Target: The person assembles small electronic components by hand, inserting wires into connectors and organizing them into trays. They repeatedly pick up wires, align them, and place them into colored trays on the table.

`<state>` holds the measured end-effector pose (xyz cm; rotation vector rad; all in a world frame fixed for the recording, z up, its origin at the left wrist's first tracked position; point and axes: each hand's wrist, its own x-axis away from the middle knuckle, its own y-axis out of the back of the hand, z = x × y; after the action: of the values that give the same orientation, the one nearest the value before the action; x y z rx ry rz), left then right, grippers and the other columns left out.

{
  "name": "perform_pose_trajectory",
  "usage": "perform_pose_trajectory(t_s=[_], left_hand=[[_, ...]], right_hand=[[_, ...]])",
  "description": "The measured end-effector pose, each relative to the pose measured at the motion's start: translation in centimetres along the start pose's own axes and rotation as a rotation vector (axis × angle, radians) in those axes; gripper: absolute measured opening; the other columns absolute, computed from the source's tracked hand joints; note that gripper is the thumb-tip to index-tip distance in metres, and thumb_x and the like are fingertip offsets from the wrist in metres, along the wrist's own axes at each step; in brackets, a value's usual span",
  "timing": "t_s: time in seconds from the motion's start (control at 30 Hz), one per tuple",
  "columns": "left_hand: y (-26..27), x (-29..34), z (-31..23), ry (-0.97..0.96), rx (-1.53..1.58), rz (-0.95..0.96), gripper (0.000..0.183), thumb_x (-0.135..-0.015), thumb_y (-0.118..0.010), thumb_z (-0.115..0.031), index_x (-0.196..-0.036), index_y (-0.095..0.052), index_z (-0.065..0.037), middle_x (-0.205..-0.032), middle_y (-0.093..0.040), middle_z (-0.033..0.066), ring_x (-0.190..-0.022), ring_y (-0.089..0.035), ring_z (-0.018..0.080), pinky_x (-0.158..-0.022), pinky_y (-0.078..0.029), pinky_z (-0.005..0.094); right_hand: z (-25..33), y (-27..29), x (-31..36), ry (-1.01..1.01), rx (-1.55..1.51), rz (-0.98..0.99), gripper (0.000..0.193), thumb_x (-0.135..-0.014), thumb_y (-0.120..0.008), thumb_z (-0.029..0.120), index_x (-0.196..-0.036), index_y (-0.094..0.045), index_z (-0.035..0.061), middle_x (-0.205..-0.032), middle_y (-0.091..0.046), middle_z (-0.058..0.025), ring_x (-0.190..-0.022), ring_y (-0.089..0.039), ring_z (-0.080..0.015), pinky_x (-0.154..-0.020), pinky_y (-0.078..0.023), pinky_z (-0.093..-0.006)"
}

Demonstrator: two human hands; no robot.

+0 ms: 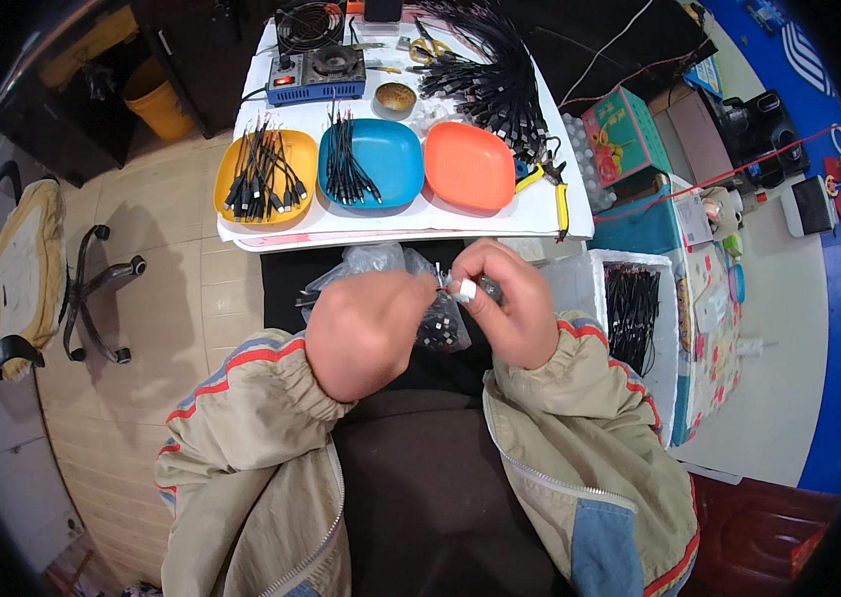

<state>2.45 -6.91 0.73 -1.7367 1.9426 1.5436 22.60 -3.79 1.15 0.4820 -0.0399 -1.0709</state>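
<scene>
Above my lap, my two hands meet with their fingertips close together. My left hand (pixel 366 323) is closed in a pinch with its back toward me, so what its fingers hold is hidden. Between thumb and bent forefinger, my right hand (pixel 515 308) pinches a small white piece (pixel 463 291), too small to name surely. A thin reddish wire (pixel 443 289) shows between the fingertips. Below them lies a clear plastic bag (pixel 448 330) of black cables with light plug ends. On the table beyond, a yellow tray (pixel 224 204) and a blue tray (pixel 402 164) hold short black cables.
An orange tray (pixel 470 164) stands beside the blue one. Behind are a blue soldering device (pixel 316 78), a round tin (pixel 395 97) and a heap of black cables (pixel 490 85). Yellow-handled pliers (pixel 561 204) lie at the right edge. A white foam box (pixel 671 328) holds more cables.
</scene>
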Motion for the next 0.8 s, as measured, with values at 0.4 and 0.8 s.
perform_pose_trajectory(t_s=[0.4, 0.8], left_hand=[[1.1, 0.1, -0.1, 0.576, 0.756, 0.169, 0.01, -0.085, -0.063, -0.002, -0.09, -0.066, 0.006, -0.072, -0.062, 0.0123, -0.059, -0.058, 0.0146, -0.053, -0.044, 0.0263], [0.9, 0.8, 0.4, 0.379, 0.623, 0.143, 0.012, -0.085, -0.06, 0.001, -0.096, -0.066, 0.002, -0.075, -0.064, 0.0119, -0.068, -0.063, 0.0193, -0.059, -0.049, 0.0281]], right_hand=[[1.1, 1.2, -0.1, 0.463, 0.392, -0.044, 0.028, -0.069, -0.072, 0.0, -0.093, -0.061, 0.007, -0.089, -0.06, -0.0091, -0.081, -0.058, -0.0265, -0.07, -0.045, -0.0329], [1.5, 2.8, -1.1, 0.176, -0.164, 0.396, 0.02, -0.082, -0.068, 0.007, -0.098, -0.059, 0.001, -0.093, -0.059, -0.0077, -0.084, -0.057, -0.0198, -0.075, -0.046, -0.031]])
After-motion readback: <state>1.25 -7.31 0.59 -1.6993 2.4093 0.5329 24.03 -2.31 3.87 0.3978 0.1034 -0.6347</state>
